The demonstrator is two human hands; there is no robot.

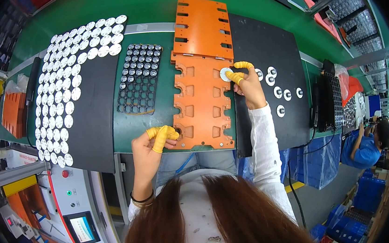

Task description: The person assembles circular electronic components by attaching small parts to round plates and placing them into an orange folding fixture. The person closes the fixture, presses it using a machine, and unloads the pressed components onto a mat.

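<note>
In front of me lies an orange fixture plate with notches along both sides. Its hinged orange lid is swung back on the far side. Yellow finger covers are on both hands. My right hand pinches a white round disc at the plate's upper right edge. At the near left corner of the plate, my left hand has thumb and fingers pressed together. Something small and dark shows at those fingertips, too hidden to name. To the left is a black tray of round cells, partly filled with silvery round parts.
A black board with rows of white discs lies at the left. On a black mat at the right are several discs with dark parts on them. A machine with a screen stands near left. Another person sits far right.
</note>
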